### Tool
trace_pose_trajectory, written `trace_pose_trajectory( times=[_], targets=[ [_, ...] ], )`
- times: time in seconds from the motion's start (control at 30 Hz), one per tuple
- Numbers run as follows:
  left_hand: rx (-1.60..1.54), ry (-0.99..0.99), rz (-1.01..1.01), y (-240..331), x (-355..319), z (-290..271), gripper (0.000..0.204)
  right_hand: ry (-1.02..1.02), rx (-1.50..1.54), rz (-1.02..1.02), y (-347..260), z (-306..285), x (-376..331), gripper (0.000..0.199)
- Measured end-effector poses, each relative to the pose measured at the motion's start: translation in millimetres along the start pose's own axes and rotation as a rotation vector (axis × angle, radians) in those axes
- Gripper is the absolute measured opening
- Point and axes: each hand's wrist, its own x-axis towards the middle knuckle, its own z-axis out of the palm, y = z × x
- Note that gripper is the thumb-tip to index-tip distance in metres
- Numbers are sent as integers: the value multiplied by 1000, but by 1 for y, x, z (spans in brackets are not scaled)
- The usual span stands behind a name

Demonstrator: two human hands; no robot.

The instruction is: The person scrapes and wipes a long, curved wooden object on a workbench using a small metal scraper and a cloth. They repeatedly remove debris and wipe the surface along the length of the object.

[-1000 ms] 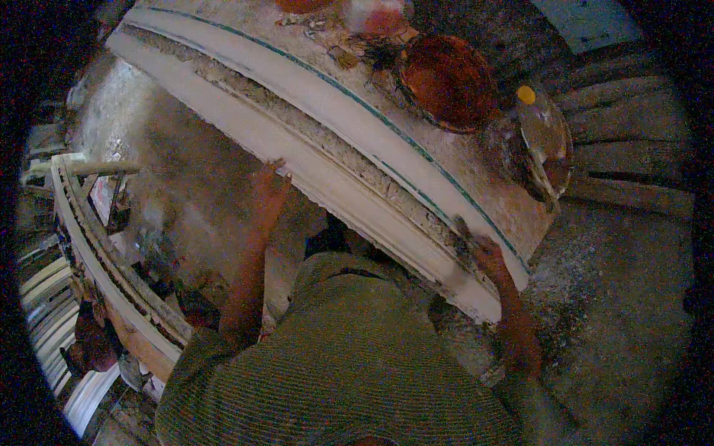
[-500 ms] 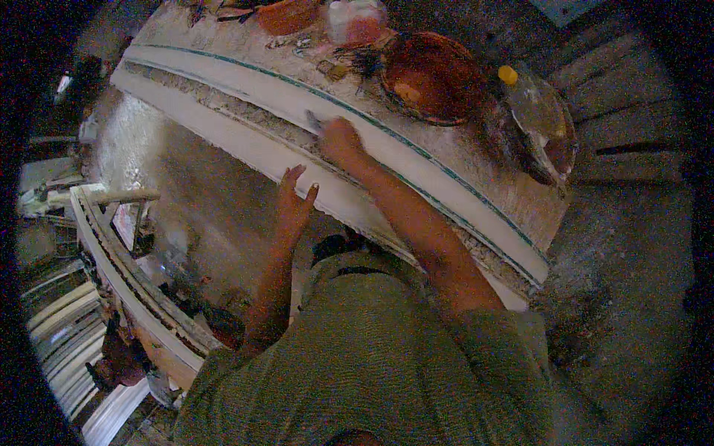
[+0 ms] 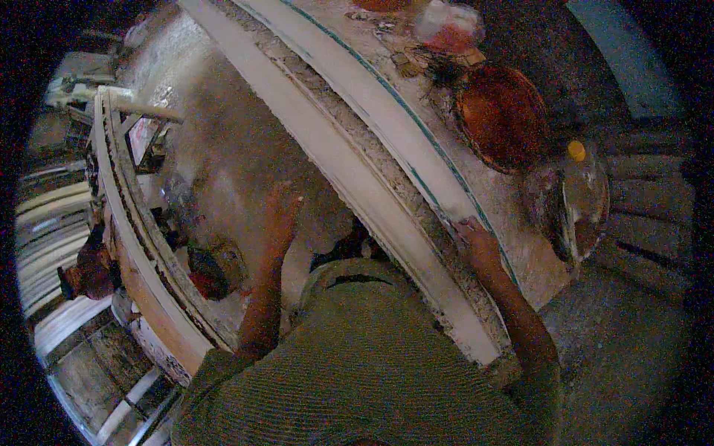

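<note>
The right hand (image 3: 476, 241) presses on the long white moulding (image 3: 349, 171), but whatever small tool or pad lies under its fingers is too small and blurred to tell. The left hand (image 3: 281, 215) is motion-blurred, so its fingers and any contact beneath cannot be made out. Beyond the right hand, the moulding's far end runs out past the picture's upper edge.

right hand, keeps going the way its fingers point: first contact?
Right hand already rests on the long white moulding, fingers pointing up along it. Going on, it likely just slides along that strip; the reddish bowl sits off to the side. Depth unclear.
</note>
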Motion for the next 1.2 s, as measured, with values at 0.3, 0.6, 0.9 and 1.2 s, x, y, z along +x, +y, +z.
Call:
trace_pose_trajectory(
  times=[0.3, 0.6, 0.9, 1.2],
  targets=[
    [-2, 97, 373, 71, 7, 44, 54, 233, 17, -118, -88, 7, 319, 29],
    [-81, 48, 425, 24, 45, 43, 56, 320, 170, -45, -33, 37, 133, 32],
    [-79, -54, 377, -50, 130, 31, 51, 276, 607, 482, -32, 45, 58, 44],
    [58, -66, 524, -4, 249, -4, 64, 526, 371, 79, -197, 6, 494, 48]
  ],
)
